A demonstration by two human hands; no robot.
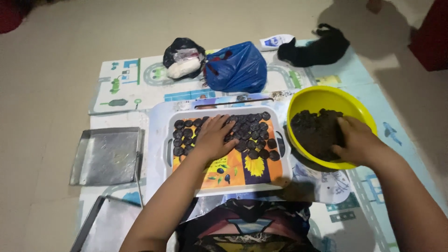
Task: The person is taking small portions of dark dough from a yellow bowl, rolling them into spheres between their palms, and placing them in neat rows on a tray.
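A white tray (280, 175) with a bright picture bottom lies before me, its far half covered with several rows of dark round dough discs (254, 128). My left hand (214, 137) rests flat on those discs, fingers spread. To the right a yellow bowl (322, 95) holds a lump of dark dough (315, 133). My right hand (357, 140) is inside the bowl, fingers curled into the dough.
Two metal baking trays, one (107, 156) at the left and another (100, 226) at the lower left, lie on the play mat (135, 79). A blue plastic bag (238, 67), a black bag (184, 58) and a black cloth (317, 49) sit at the back.
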